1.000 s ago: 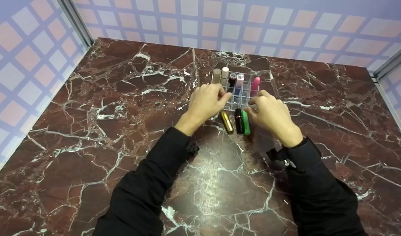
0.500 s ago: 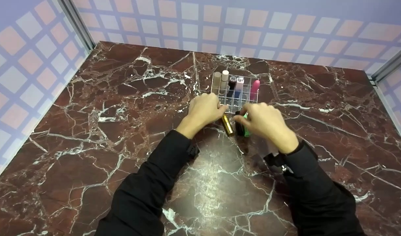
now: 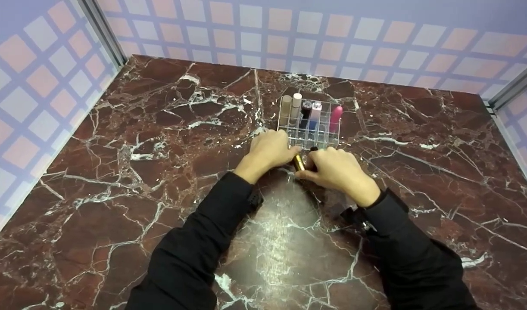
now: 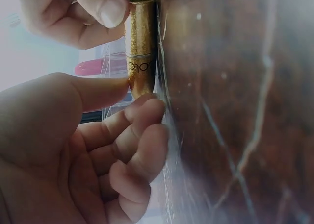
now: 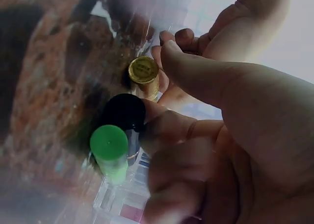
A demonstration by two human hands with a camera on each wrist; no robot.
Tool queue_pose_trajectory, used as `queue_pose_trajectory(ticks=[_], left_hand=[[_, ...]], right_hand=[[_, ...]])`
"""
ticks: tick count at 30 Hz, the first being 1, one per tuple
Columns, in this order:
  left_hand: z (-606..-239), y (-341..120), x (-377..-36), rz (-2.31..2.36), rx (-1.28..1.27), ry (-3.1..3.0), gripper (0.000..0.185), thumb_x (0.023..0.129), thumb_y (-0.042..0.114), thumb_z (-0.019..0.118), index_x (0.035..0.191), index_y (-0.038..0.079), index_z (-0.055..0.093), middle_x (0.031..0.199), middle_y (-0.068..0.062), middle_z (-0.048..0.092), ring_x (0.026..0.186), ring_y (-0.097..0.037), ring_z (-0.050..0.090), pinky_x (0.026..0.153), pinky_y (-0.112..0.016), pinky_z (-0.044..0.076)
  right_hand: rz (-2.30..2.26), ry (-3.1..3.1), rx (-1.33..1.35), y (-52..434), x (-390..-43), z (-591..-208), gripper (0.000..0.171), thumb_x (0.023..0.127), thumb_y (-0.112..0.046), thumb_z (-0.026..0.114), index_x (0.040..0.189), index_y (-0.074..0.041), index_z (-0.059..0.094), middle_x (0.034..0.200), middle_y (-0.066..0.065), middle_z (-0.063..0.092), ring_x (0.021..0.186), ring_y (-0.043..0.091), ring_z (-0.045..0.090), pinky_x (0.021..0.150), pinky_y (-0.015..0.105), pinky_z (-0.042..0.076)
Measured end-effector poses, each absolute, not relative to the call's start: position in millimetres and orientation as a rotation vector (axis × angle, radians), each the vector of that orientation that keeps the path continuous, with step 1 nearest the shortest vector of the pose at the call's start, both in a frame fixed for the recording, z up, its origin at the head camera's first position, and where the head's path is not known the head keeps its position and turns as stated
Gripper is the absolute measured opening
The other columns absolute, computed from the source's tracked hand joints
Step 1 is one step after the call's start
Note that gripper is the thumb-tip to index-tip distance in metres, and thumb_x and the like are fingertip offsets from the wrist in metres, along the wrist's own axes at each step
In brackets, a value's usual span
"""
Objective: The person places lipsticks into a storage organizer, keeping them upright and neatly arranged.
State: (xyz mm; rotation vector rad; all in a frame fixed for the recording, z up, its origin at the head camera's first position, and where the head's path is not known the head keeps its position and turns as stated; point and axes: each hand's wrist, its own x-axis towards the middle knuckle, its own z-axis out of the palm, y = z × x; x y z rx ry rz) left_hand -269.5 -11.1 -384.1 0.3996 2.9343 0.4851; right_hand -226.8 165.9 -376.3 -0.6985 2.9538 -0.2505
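A gold lipstick with dark lettering lies on the table in front of a clear compartment organizer. My left hand pinches its far end between thumb and fingertips. Over the near end is my right hand, its thumb and index finger apart on either side of the lipstick; the thumb touches it in the left wrist view. Next to it lie a black tube and a green tube. Both are mostly hidden under my right hand in the head view.
The organizer's back row holds several upright tubes, including a beige one, a white-capped one and a pink one. Walls with a checked pattern border the brown marbled table at the back and sides.
My right hand has moved left and nearer, from beside the green tube across the black one to the gold lipstick. My left hand has come down slightly onto the lipstick's far end.
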Motion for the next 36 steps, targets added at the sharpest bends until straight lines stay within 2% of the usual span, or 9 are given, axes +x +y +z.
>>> queue_pose_trajectory(ticks=[5,16,25,32,36], left_hand=[[-384.5,-10.2,-268.1,0.457,0.396,2.920,0.050,0.100,0.053,0.057,0.066,0.018,0.044,0.066,0.002,0.048,0.057,-0.015,0.048,0.051,-0.028,0.041],[-382.5,-8.2,-265.5,0.460,0.374,2.847,0.045,0.104,0.041,0.050,0.067,0.019,0.045,0.066,0.002,0.046,0.060,-0.016,0.048,0.052,-0.029,0.041],[-382.3,-6.7,-265.1,0.434,0.365,2.838,0.042,0.104,0.039,0.050,0.068,0.018,0.047,0.069,0.001,0.050,0.062,-0.017,0.051,0.054,-0.029,0.042],[-382.1,-7.4,-264.9,0.450,0.368,2.828,0.042,0.106,0.037,0.048,0.068,0.018,0.045,0.068,0.002,0.047,0.060,-0.015,0.047,0.052,-0.026,0.040],[-382.6,-7.3,-265.2,0.456,0.355,2.838,0.044,0.106,0.041,0.047,0.069,0.018,0.046,0.072,-0.001,0.052,0.064,-0.017,0.050,0.055,-0.028,0.042]], right_hand=[[-0.216,2.959,-0.692,165.4,-227.0,-378.3,0.050,0.087,-0.055,0.074,0.060,-0.019,0.052,0.058,0.000,0.053,0.054,0.020,0.052,0.051,0.043,0.048],[-0.175,2.955,-0.689,162.2,-228.0,-380.6,0.055,0.088,-0.052,0.075,0.054,-0.020,0.047,0.054,0.000,0.050,0.053,0.022,0.052,0.050,0.045,0.049],[-0.204,2.942,-0.694,161.0,-227.5,-381.0,0.055,0.089,-0.054,0.073,0.054,-0.021,0.048,0.054,-0.002,0.051,0.053,0.020,0.053,0.053,0.044,0.050],[-0.262,2.942,-0.721,160.1,-226.8,-378.5,0.052,0.092,-0.052,0.070,0.057,-0.020,0.050,0.053,-0.003,0.051,0.050,0.018,0.052,0.050,0.040,0.049],[-0.284,2.945,-0.734,159.4,-226.6,-376.8,0.049,0.093,-0.050,0.069,0.058,-0.020,0.051,0.054,-0.003,0.051,0.050,0.018,0.052,0.050,0.040,0.049]])
